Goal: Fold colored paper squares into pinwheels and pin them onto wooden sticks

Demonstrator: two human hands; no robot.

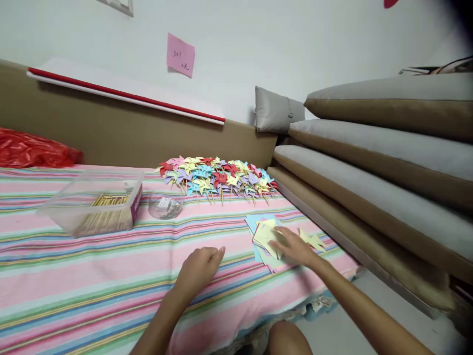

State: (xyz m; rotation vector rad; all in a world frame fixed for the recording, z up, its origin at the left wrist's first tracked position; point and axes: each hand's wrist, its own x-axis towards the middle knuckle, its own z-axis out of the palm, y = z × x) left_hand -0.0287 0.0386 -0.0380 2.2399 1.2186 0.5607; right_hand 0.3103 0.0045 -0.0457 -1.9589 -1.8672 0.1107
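My right hand [293, 246] reaches down over a loose stack of coloured paper sheets [266, 234], pale yellow on top with light blue beneath. Its fingers are apart at the stack's right edge and touch the top sheets. Beside that hand lie pale yellow cut paper pieces [314, 240], partly hidden by it. My left hand [201, 266] hovers over the striped cloth [121, 271], fingers curled in and thumb pointing forward, with nothing visible in it. Farther back, a pile of finished paper pinwheels [218, 177] on sticks shows red, yellow, blue and purple.
On the left stands a clear plastic box [103, 202] of wooden sticks. A round clear container [165, 206] with small metal pieces sits beside it. A red plastic bag [35, 148] lies far left. Stacked grey-brown cushions [373, 167] line the right side.
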